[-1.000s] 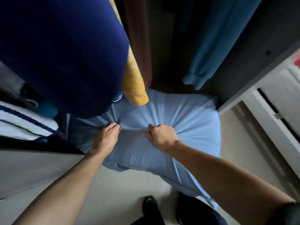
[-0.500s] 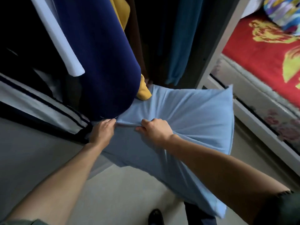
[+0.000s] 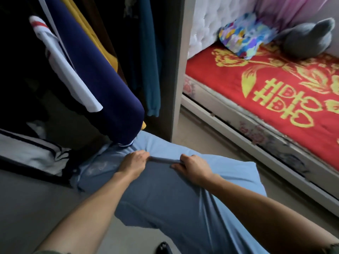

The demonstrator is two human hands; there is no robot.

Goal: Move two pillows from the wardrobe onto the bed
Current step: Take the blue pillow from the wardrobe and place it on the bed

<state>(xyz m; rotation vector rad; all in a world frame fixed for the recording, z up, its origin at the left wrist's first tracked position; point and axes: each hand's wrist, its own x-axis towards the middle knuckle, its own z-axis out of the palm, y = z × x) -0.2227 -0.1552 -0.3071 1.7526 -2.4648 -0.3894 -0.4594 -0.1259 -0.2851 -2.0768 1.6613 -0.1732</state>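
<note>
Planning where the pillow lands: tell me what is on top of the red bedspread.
On the red bedspread lie a multicoloured cushion and a grey cushion, both near the headboard. The bed's far right is out of frame.

Pillow (image 3: pixel 179 197): light blue, in a smooth fabric case, soft and creased where it is gripped.
Pillow state: pinched at a raised fold near its upper middle by the left hand (image 3: pixel 134 163) and the right hand (image 3: pixel 192 168), the fold stretched taut between them.
Pillow pose: held off the floor, tilted, its far end toward the wardrobe (image 3: pixel 174 70), its near end toward the person.
Pillow position: its far-left part just under the hanging clothes at the wardrobe opening, the rest out over the floor.
Bed (image 3: pixel 275 85): to the right, apart from the pillow; red cover with gold pattern.
Second pillow: cannot tell which it is.
</note>
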